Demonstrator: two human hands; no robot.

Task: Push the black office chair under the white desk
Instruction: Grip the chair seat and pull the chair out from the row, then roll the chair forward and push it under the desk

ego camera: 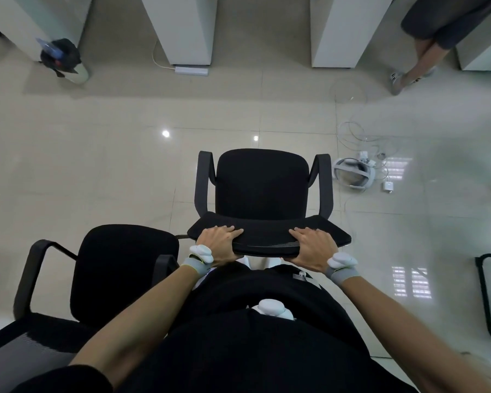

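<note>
Glossy tiled floor (97, 171) under two black chairs (262, 188), headset (353, 173), cables (357, 134).

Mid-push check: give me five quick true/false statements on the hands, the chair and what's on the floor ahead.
1. Both hands, left hand and right hand, grip the backrest top of the black office chair. True.
2. The chair is already under the white desk. False: it stands on open floor, with the desk legs farther ahead.
3. A headset with cables lies on the floor right of the chair. True.
4. A second black chair stands to the left. True.
5. Nobody else is in view. False: another person's legs show at top right.
</note>
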